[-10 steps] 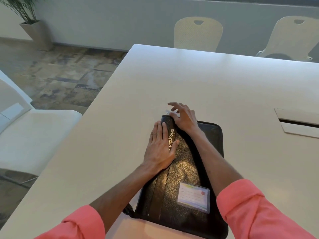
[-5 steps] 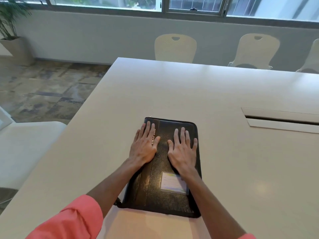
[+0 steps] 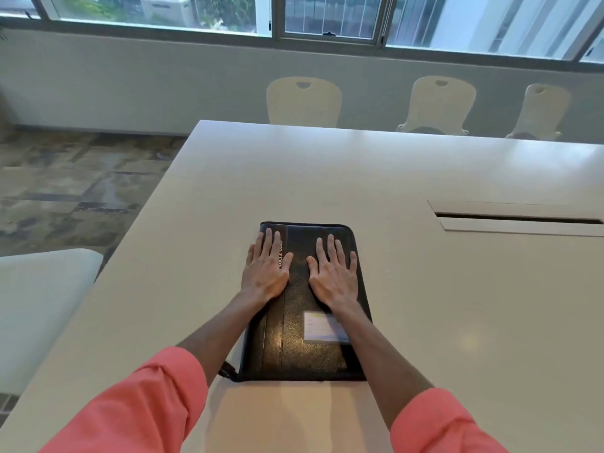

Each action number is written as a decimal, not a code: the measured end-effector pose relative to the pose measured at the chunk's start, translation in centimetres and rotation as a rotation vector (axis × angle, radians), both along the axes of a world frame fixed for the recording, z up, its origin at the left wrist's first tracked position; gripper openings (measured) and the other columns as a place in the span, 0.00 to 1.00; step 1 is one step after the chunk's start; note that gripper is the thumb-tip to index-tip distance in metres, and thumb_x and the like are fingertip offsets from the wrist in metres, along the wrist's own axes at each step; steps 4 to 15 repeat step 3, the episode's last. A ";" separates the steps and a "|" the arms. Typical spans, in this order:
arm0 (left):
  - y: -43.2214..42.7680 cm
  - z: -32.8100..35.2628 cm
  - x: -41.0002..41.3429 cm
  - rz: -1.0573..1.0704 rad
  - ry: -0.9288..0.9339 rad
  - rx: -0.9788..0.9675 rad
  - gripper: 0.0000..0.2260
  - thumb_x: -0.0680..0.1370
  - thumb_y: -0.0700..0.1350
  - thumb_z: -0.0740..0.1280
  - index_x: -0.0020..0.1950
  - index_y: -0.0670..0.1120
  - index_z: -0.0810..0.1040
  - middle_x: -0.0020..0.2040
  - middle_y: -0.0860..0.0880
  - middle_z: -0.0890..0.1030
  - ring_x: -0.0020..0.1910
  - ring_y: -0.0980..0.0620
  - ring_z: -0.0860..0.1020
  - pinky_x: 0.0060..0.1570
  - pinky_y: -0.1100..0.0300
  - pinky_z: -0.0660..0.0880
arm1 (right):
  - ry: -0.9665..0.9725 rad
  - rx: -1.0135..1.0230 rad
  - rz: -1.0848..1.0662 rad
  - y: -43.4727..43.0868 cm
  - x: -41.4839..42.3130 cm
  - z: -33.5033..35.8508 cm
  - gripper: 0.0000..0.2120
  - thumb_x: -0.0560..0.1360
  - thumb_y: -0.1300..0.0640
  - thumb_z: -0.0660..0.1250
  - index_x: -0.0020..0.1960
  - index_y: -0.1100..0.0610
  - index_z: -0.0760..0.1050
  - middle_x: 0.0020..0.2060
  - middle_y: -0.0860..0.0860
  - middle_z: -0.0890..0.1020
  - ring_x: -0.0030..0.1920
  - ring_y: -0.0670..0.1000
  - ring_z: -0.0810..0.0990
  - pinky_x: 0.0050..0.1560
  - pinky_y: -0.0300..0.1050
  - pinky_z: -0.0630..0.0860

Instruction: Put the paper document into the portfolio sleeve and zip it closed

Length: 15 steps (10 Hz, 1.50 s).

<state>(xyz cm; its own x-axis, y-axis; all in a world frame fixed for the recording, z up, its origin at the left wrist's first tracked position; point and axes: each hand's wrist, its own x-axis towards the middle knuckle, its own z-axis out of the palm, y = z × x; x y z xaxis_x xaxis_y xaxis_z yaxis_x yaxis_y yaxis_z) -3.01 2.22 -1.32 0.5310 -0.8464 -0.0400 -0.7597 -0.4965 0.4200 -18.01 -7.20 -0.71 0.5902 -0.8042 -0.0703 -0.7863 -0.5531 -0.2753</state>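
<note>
A black leather portfolio lies closed and flat on the white table, its long side running away from me. Gold lettering runs down its left strip, and a clear card window sits on the cover. My left hand rests flat, fingers spread, on the portfolio's far left part. My right hand lies flat on the far right part. Neither hand grips anything. A short black strap sticks out at the near left corner. No paper document shows outside the portfolio.
A cable slot with a lid is set into the table at the right. Three cream chairs stand along the far edge under the windows. A white seat is at the left, beside the table's edge.
My right hand left the portfolio's far corner and came down flat on the cover beside my left hand. The camera tilted up, so windows and more chairs show.
</note>
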 end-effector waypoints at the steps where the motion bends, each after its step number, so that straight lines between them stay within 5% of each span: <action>1: -0.2 0.4 0.2 -0.015 0.006 0.036 0.33 0.90 0.61 0.48 0.90 0.48 0.41 0.90 0.47 0.38 0.89 0.49 0.36 0.88 0.46 0.38 | 0.009 0.010 -0.003 0.0 0.0 0.4 0.31 0.90 0.40 0.44 0.90 0.47 0.41 0.89 0.50 0.41 0.89 0.50 0.39 0.88 0.63 0.39; 15: -1.1 2.8 0.6 -0.076 -0.089 -0.055 0.34 0.90 0.62 0.46 0.89 0.47 0.37 0.89 0.48 0.33 0.87 0.50 0.32 0.88 0.46 0.36 | -0.040 -0.060 0.006 -0.7 0.3 2.1 0.32 0.90 0.39 0.44 0.90 0.47 0.39 0.89 0.50 0.41 0.89 0.51 0.39 0.88 0.63 0.38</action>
